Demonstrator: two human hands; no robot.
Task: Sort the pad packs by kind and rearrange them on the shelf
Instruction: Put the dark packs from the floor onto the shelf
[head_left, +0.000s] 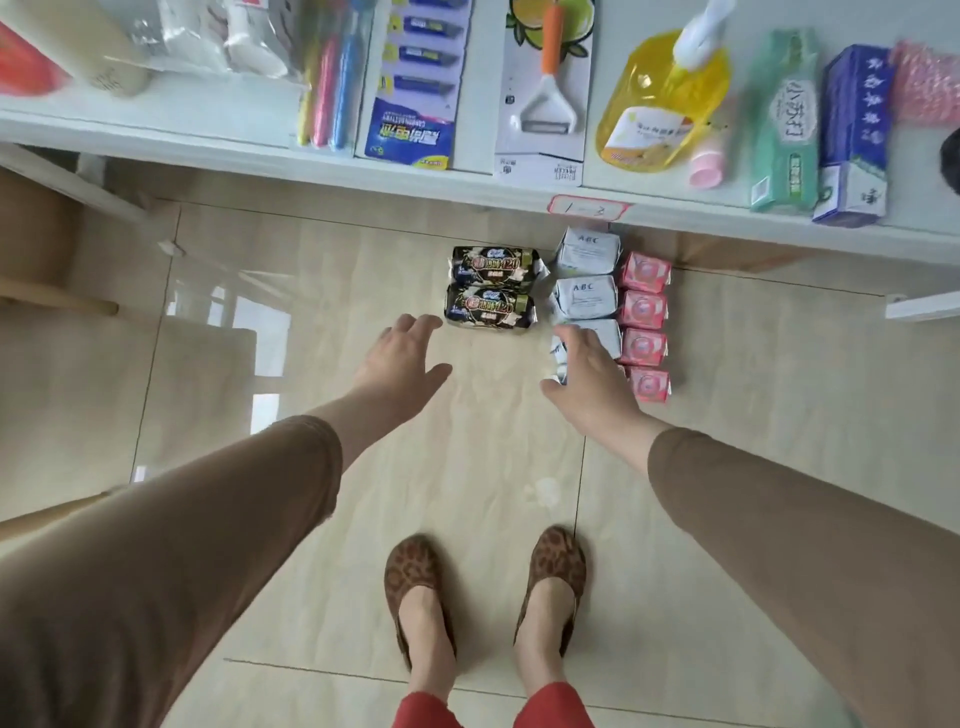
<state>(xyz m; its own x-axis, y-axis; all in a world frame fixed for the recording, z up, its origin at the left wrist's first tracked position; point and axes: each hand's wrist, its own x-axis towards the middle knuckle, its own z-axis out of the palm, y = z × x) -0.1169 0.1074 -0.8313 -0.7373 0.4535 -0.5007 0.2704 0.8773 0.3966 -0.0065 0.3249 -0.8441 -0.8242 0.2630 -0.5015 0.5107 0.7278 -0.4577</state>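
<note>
Black packs (491, 288), white packs (587, 275) and pink packs (644, 327) lie grouped in columns on the floor (779, 415); shelving appears outstanding. Left hand (402, 358) hovers, fingers spread. Right hand (589, 379) rests on the white packs, fingers loosely spread.

bare floor (483, 415) below black packs (491, 288)

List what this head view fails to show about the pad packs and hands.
- White ABC packs: the nearest ones are covered by the right hand, so their count is unclear.
- Right hand: its fingertips are hidden, so its grip is unclear.
- Black packs: small print is unreadable.
- Pink packs: label is blurred.
</note>
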